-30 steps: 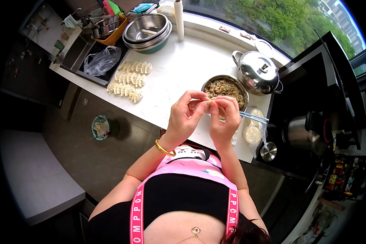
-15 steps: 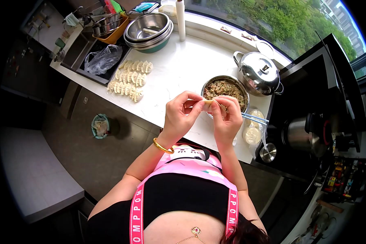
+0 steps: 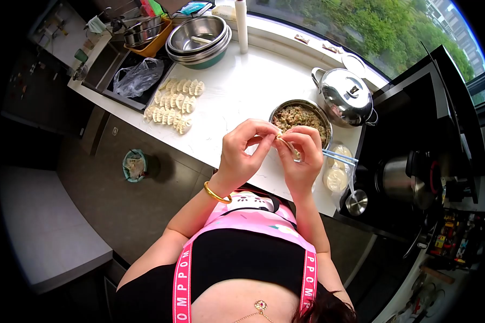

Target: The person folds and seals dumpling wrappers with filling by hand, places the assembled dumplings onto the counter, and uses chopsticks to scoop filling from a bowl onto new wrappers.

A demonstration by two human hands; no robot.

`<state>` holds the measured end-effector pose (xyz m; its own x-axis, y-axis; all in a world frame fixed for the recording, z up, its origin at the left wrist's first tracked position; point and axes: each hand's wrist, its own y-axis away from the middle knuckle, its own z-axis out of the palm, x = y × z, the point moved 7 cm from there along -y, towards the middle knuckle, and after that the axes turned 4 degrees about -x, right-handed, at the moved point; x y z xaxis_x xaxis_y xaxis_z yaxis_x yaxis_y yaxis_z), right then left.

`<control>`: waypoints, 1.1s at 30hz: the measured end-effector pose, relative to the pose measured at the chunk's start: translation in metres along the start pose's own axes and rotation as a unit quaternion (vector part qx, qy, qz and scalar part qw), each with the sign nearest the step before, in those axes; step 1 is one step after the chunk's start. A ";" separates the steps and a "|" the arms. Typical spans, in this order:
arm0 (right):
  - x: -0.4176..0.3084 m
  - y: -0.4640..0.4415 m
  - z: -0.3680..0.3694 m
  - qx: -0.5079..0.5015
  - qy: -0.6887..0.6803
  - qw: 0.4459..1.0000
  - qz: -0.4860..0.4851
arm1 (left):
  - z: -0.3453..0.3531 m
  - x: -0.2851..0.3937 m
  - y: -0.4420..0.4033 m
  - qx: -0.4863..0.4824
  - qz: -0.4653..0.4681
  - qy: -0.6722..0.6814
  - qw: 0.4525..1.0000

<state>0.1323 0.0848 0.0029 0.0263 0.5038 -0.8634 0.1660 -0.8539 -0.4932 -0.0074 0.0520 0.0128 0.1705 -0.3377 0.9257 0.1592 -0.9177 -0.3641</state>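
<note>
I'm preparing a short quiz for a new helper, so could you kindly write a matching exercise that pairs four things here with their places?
1. Pleated white dumplings
2. Lidded silver steel pot
3. Round teal-lined bin
4. Smooth gold bangle

A. On the grey floor
B. Around the left wrist
C. In rows on the white counter
D. Beside the steel bowl of filling

Pairs: 1-C; 2-D; 3-A; 4-B

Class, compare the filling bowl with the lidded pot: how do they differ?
The filling bowl is uncovered; the lidded pot is closed.
The pot has side handles, while the bowl shows none.
The pot stands nearer the window than the bowl.
Both are shiny metal.
</note>
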 end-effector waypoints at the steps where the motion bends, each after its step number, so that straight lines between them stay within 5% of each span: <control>1: -0.002 -0.001 0.001 0.000 0.000 1.000 0.000 | 0.001 0.001 0.000 -0.008 0.004 0.001 1.000; 3: -0.005 -0.004 0.000 0.026 -0.056 0.997 0.053 | 0.000 0.001 -0.001 -0.014 0.011 0.001 1.000; 8: -0.010 -0.006 0.003 -0.028 0.052 0.997 -0.047 | 0.002 -0.004 0.006 -0.029 -0.001 -0.010 1.000; 18: -0.001 0.001 0.005 0.020 -0.040 0.999 0.005 | 0.003 -0.005 0.011 -0.030 -0.064 0.086 0.994; 24: -0.006 0.004 0.004 0.013 0.062 0.997 -0.048 | -0.001 -0.024 0.015 -0.005 -0.120 0.099 0.988; 29: 0.009 0.003 0.006 -0.013 -0.062 0.995 0.080 | -0.007 -0.022 0.011 0.022 -0.111 0.071 0.991; 33: 0.012 0.004 0.007 -0.033 -0.064 0.994 0.078 | -0.007 -0.007 0.007 0.023 -0.053 -0.035 0.998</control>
<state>0.1266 0.0867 -0.0098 -0.0685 0.3416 -0.9374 0.2339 -0.9079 -0.3479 -0.0147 0.0463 0.0040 0.2179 -0.2222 0.9503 0.2240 -0.9364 -0.2703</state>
